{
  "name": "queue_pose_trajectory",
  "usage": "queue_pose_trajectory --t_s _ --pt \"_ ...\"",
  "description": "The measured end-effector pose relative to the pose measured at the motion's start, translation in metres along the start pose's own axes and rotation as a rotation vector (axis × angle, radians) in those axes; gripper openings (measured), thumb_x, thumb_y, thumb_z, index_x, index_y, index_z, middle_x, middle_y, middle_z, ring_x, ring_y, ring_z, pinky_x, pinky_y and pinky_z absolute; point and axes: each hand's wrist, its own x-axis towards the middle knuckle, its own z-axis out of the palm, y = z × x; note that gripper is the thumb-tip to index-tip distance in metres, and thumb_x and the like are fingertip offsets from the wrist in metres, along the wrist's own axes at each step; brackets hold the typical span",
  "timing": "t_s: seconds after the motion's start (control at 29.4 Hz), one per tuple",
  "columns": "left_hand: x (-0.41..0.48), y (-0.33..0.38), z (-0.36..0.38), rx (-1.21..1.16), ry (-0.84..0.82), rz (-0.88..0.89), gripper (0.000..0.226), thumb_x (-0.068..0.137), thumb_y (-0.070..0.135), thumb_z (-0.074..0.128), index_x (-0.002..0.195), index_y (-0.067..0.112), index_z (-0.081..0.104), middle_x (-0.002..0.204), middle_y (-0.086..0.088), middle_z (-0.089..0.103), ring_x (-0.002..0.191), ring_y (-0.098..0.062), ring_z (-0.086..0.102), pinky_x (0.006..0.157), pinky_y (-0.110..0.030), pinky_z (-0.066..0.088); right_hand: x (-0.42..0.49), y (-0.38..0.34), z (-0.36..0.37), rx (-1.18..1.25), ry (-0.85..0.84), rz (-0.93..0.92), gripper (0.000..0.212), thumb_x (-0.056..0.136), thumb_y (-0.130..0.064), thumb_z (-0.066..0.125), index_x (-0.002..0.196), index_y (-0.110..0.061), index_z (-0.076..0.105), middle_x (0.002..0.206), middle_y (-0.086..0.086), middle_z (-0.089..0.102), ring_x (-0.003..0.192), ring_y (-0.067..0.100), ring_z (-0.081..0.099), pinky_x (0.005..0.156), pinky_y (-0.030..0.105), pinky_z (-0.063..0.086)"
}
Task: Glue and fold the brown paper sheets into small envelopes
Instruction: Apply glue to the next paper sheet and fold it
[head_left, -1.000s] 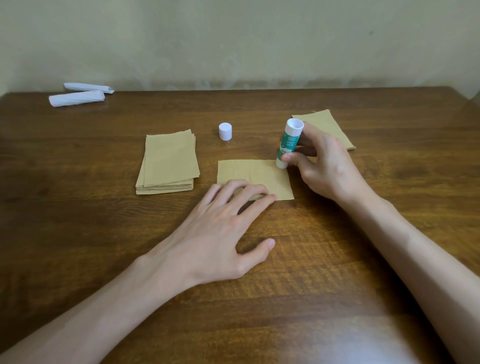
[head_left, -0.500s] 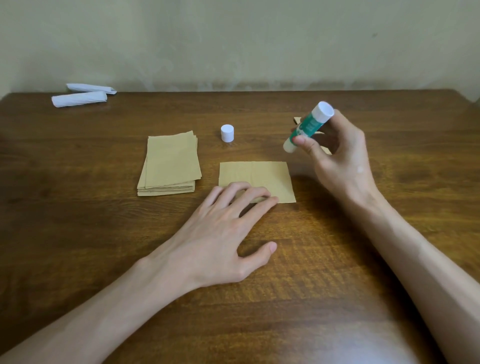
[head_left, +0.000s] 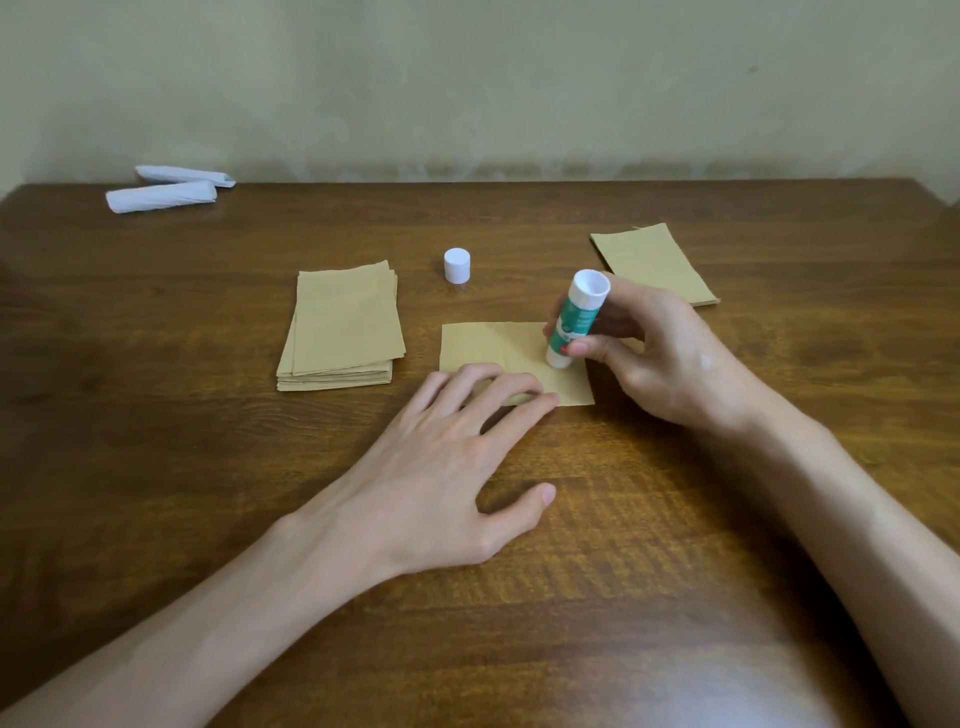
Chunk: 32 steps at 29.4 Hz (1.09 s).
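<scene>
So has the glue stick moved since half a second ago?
Yes. The glue stick, held in the right hand, was lifted up near the far envelope pile; it has come back down and toward the person, its tip on the brown sheet.

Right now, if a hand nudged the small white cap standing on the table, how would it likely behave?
The white cap looks small and probably light, so it would likely slide or tip easily. It stands upright, apart from the paper stack; once tipped, its round side might let it roll.

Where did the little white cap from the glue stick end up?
The white cap stands alone on the table, left of centre, between the paper stack and the glue stick.
</scene>
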Motion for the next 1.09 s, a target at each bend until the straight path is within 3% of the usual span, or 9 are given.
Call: queue_pose_trajectory --t_s 0.31,0.71,0.99,1.09 --pt "0.000 -0.001 0.001 -0.004 -0.002 -0.002 0.073 0.100 0.070 0.031 0.164 0.034 0.024 0.163 0.017 0.023 0.151 -0.010 0.016 0.125 -0.038 0.021 -0.001 -0.003 -0.009 -0.080 0.040 0.062 0.028 0.094 -0.018 0.079 0.118 -0.019 0.067 0.117 -0.010 0.074 0.112 0.005 0.070 0.101 0.030 0.058" --pt "0.000 0.000 -0.001 -0.015 -0.014 0.000 0.074 0.099 0.070 0.029 0.164 0.036 0.022 0.164 0.018 0.020 0.152 -0.009 0.012 0.126 -0.037 0.017 0.004 0.003 -0.003 -0.075 0.121 0.089 0.026 0.095 -0.014 0.077 0.119 -0.016 0.068 0.119 -0.006 0.075 0.113 0.005 0.070 0.100 0.019 0.055" --pt "0.000 0.000 -0.001 -0.021 -0.012 -0.002 0.074 0.099 0.070 0.029 0.164 0.035 0.024 0.164 0.018 0.022 0.152 -0.009 0.014 0.125 -0.037 0.018 0.019 0.005 0.004 -0.102 0.198 0.136 0.030 0.096 -0.017 0.076 0.123 -0.022 0.064 0.123 -0.002 0.074 0.116 0.012 0.070 0.104 0.035 0.056" --pt "0.000 0.000 -0.002 -0.012 -0.006 -0.001 0.073 0.100 0.070 0.029 0.164 0.035 0.024 0.163 0.018 0.023 0.152 -0.009 0.014 0.125 -0.036 0.017 0.019 0.006 0.007 -0.107 0.234 0.135 0.032 0.096 -0.017 0.075 0.126 -0.018 0.063 0.120 -0.003 0.074 0.112 0.005 0.068 0.102 0.029 0.056"
